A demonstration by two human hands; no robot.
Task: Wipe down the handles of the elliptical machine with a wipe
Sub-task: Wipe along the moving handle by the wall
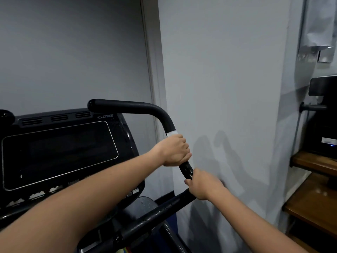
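Head view: the left hand (pixel 175 150) wraps its fingers tight around the curved black padded handle (pixel 160 114) of the elliptical machine. A white wipe (pixel 172 133) peeks out just above that hand, pressed around the bar. The right hand (pixel 202 185) grips the same handle lower down, fingers curled around it. The big black console with a dark screen (pixel 60 154) sits to the left. A pale grey wall (pixel 228 70) stands behind. Brown wooden shelves (pixel 313 198) at the right hold a black box (pixel 324 115).
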